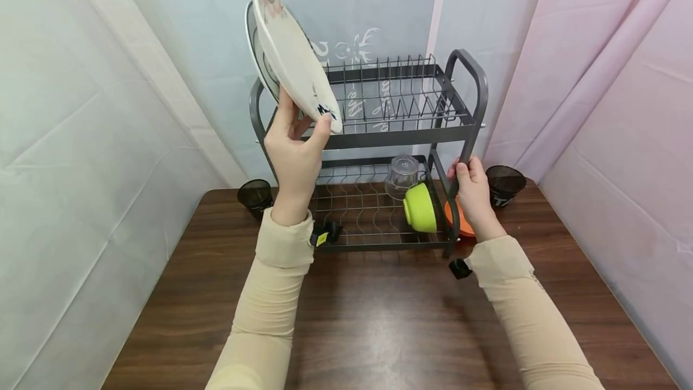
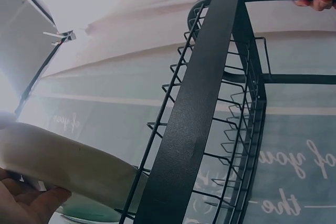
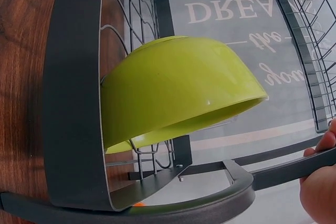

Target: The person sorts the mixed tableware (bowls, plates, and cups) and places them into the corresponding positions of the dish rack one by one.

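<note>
The left hand (image 1: 295, 149) is pinched narrow on a white floral plate (image 1: 292, 47) — thumb near the low edge, fingers curled against the outer side. That plate stands steeply tilted at the left end of the dark metal dish rack (image 1: 400, 137), up by its top tier; from where I stand I can't tell whether its edge bears on the wires. A second plate (image 1: 251, 35), dark-rimmed, shows just behind it at the same end of the rack, mostly covered, so I can't say whether the hand touches that one as well.

The right hand (image 1: 474, 188) is closed around the upright at the rack's right end, below the top tier, with the fingers wrapped about the bar.

On the rack's lower tier, toward the right, a lime-green bowl (image 1: 420, 209) lies tipped on its side, a clear glass (image 1: 402, 174) just behind it. An orange dish (image 1: 464, 225) shows partly outside the rack's right end. Dark cups stand on the wooden tabletop (image 1: 379, 318) — one beyond each end of the rack.
</note>
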{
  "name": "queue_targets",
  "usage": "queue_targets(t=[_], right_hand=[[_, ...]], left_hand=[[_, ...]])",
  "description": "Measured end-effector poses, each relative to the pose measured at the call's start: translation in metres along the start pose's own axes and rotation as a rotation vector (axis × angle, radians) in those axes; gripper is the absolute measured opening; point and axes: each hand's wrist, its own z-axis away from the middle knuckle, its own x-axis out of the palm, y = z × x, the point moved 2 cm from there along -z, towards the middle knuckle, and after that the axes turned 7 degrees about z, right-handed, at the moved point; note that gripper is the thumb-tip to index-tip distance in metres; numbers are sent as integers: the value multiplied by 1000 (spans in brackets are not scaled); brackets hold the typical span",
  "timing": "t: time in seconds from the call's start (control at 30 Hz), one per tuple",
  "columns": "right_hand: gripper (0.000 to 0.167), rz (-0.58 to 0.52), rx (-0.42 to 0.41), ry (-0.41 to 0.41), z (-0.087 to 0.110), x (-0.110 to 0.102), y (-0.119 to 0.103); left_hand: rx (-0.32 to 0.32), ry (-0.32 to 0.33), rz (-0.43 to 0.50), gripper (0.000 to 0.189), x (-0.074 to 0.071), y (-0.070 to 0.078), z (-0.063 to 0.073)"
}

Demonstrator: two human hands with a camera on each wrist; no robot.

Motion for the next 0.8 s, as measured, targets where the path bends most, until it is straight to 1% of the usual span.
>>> queue_targets(t=[0.1,0.23,0.37,0.43,0.53,0.6,0.67,0.8], right_hand=[[12,-5,1,2,0,0,1],[11,-13,9,-1,0,0,1],[11,8,14,-2,-1,0,1],[11,17,16,-2,0,0,2],[11,13,16,-10,0,0,1],[11,18,16,-13,1,0,1],[11,15,13,-13,1,0,2],[10,-14,-2,-6,-1,1,4]], left_hand=[[-21,9,-31,63,3,4,-2],[-48,42,-39,59,5,2,-7],[-96,88,-36,55,6,-3,-12],[-121,120,-49,54,6,-7,-14],[-130,152,-88,54,6,-18,-15],[-120,154,-121,54,5,-25,-14],[-110,133,-151,55,6,-32,-14],[-102,103,-189,55,8,-39,-16]])
